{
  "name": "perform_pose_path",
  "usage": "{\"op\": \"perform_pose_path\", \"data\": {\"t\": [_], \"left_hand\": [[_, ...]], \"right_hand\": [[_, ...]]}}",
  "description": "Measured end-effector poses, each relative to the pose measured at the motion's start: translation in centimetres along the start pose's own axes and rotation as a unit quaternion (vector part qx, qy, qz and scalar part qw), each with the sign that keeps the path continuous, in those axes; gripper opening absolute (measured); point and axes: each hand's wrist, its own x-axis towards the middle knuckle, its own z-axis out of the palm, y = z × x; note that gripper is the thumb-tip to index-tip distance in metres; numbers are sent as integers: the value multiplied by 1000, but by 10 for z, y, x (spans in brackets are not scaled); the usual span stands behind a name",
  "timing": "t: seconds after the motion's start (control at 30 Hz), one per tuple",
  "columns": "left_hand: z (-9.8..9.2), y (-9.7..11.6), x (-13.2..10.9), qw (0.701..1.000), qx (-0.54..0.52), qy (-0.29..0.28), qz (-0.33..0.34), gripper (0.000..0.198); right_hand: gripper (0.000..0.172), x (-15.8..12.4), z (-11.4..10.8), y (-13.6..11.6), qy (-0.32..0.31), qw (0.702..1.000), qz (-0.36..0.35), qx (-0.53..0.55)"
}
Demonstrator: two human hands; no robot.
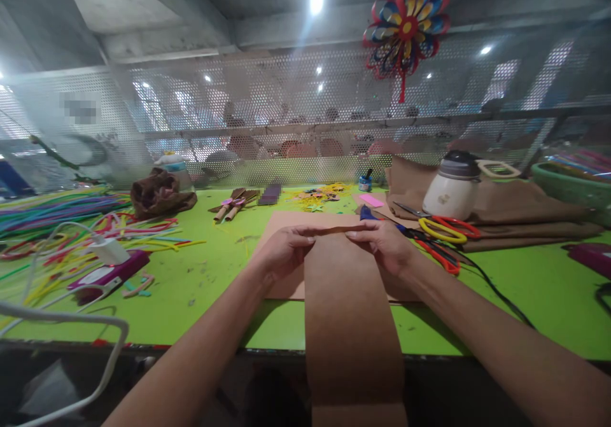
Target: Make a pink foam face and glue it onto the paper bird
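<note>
A long strip of brown kraft paper [346, 312] hangs from my two hands down past the table's front edge. My left hand [286, 249] pinches the left end of its narrow folded top edge between thumb and fingers. At the right end of that same edge, my right hand [389, 245] pinches it likewise. Beneath the hands lies a flat pinkish-brown sheet [286, 287] on the green table. Just right of my right hand are scissors with red handles [443, 258] and a blue-bodied tool, partly hidden by that hand.
Yellow-handled scissors [442, 230], a white jug [451, 188] and folded brown paper [520, 207] are at the right. Left are coloured pipe cleaners [62, 214], a purple power strip [112, 277] and a crumpled brown bundle [160, 195]. Yellow scraps [319, 195] lie behind the sheet.
</note>
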Motion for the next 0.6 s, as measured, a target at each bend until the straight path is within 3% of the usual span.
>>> {"op": "perform_pose_path", "data": {"t": [0.2,0.6], "left_hand": [[-2,3,0,1000,24,-13,-7,22],[-13,1,3,991,119,45,32,19]], "right_hand": [[20,-1,0,-3,-22,1000,3,6],[24,1,-4,-2,-12,1000,-9,-2]]}}
